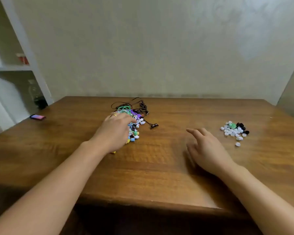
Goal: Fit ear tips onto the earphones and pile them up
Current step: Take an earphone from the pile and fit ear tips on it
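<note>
A pale, mottled wall is seen behind a brown wooden worktop (153, 168), with a white shelf unit (15, 65) off to the left side. A tangled heap of coloured wired earphones (134, 116) (green, purple, black and white cords, with little blue and yellow bits near the front) is piled roughly mid-worktop, toward the far edge. One black earbud (154, 125) is stretched out on its cord to the right of the heap.

The left hand (115, 133) is laid over the near-left part of the heap, fingers curled down into the cords, so a bunch of them looks to be gripped, though exactly which ones can't be made out. A gold ring is worn on one finger.

The right hand (205, 150) is held just above the bare wood, well apart from the heap, fingers loosely spread and nothing held in it.

A small scatter of clear, white, green and black silicone ear tips (234, 131) is left over on the right. A small pink-and-black flat object (37, 117) is lying near the left edge, too blurry to identify.
</note>
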